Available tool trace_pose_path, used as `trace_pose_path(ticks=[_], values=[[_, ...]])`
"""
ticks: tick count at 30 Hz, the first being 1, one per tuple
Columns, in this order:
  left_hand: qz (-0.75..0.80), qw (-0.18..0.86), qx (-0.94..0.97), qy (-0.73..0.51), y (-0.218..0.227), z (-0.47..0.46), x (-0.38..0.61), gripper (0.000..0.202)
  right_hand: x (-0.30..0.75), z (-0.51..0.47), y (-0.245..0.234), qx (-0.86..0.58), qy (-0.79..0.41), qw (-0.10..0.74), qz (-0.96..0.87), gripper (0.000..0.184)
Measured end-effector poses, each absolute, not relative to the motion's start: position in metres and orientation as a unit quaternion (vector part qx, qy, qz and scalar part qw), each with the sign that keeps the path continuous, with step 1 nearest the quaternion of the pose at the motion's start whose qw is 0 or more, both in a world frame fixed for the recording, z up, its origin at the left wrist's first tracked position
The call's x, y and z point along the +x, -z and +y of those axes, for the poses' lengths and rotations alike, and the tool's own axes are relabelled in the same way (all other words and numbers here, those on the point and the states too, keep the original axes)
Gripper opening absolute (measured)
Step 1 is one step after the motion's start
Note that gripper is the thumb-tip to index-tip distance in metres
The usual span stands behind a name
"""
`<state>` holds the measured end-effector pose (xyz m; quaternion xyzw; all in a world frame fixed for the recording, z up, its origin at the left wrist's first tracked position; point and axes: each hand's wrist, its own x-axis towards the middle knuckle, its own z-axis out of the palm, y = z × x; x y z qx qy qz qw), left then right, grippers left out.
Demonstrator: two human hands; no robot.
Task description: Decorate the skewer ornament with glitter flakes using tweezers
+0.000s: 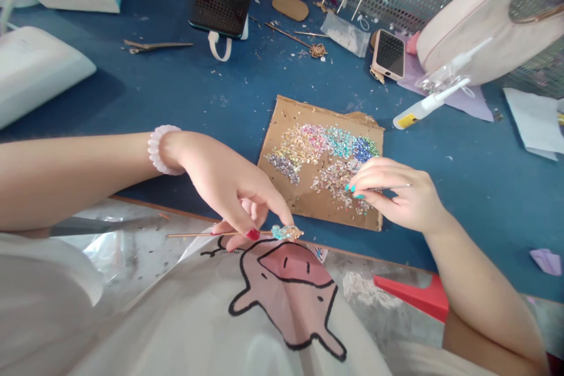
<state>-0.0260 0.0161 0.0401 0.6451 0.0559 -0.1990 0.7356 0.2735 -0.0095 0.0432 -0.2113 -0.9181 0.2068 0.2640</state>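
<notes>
My left hand [233, 188] pinches a thin brown hair stick [194, 235] just beyond the table's front edge. Pale blue and peach sparkling stones cover the stick's right end, and the index fingertip touches them. My right hand [396, 191] is closed on a slim metal tool [392, 188], its fingertips down at the loose rhinestones [335, 179]. The tool's tip is hidden among fingers and stones, so its kind is unclear. Under the stones lies a cardboard sheet [304, 200], with piles of yellow, pink, turquoise, blue, green and grey grouped by colour.
Behind the cardboard lie a second stick with a metal ornament [318, 51], a small bag of white pieces [348, 35] and a phone [390, 54]. A glue bottle [414, 114] rests to the right. Farther left are a dark phone [222, 0] and a hair clip [156, 46].
</notes>
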Motion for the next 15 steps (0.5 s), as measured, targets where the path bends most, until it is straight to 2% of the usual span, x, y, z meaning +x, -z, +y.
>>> trace_pose_path(ticks=[8, 12, 15], values=[[0.103, 0.725, 0.64, 0.233, -0.0445, 0.0149, -0.0236, 0.058, 0.2747, -0.0108, -0.0422, -0.206, -0.187, 0.26, -0.925, 0.012], [0.084, 0.767, 0.619, 0.147, -0.0405, 0.0147, -0.0254, 0.051, 0.2747, -0.011, -0.0427, -0.206, -0.182, 0.258, -0.926, 0.012], [0.081, 0.758, 0.628, 0.157, -0.0384, 0.0146, -0.0263, 0.051, 0.2741, -0.0107, -0.0431, -0.202, -0.185, 0.26, -0.926, 0.012]])
